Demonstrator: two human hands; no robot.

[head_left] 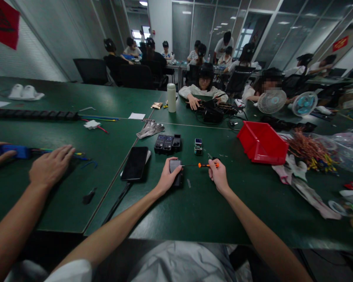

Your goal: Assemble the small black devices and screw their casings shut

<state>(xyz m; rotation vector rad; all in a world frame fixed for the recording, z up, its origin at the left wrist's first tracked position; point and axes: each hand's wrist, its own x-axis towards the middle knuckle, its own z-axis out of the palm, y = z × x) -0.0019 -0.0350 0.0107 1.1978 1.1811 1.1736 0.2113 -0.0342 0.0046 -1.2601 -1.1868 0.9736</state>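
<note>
My left hand (165,178) grips a small dark rectangular device (178,181) on the green table, thumb near its upper edge. In my right hand (219,177) is a screwdriver (204,165) with an orange and black handle. Its thin shaft lies level and points left, the tip at or close to the device's right side; I cannot tell whether they touch. Just beyond are several similar black devices (167,143) in a row. A small green circuit board (198,147) with a little screen sits to their right. Left of my left hand lies a black phone (134,163).
A red bin (263,143) stands at right, beside copper wire bundles (307,147) and gloves (306,192). A pale bottle (171,98) and a grey glove (151,129) are farther back. At left, a co-worker's hands (50,164) handle a blue tool (14,151) and wires.
</note>
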